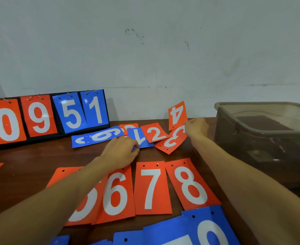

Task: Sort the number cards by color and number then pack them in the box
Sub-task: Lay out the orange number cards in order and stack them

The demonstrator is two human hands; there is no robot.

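Reaching across a dark wooden table [39,160], both bare hands work at a loose pile of number cards near the wall. The right hand [197,128] pinches an orange card marked 4 [178,114], lifted clear of the pile and tilted upright with its numeral upside down to the viewer. The left hand [122,151] rests knuckles-up on the blue card marked 1 [140,137], fingers curled at its near edge; whether it grips the card or merely presses it cannot be told from this angle. Beside that card lie an orange 2 [154,132] and an orange 3 [172,141], overlapping one another, and to the left a blue card [99,136] lying sideways. Nearer the viewer, a row of orange cards lies flat and face up: a partly hidden card under the left forearm, then 6 [116,193], 7 [152,188] and 8 [190,183], edges touching or overlapping. Blue cards [190,228] overlap along the bottom edge. A flip scoreboard [46,115] stands against the wall at left, reading 0, 9, 5, 1. The translucent grey box [262,128] sits open at right, just beside the right forearm.
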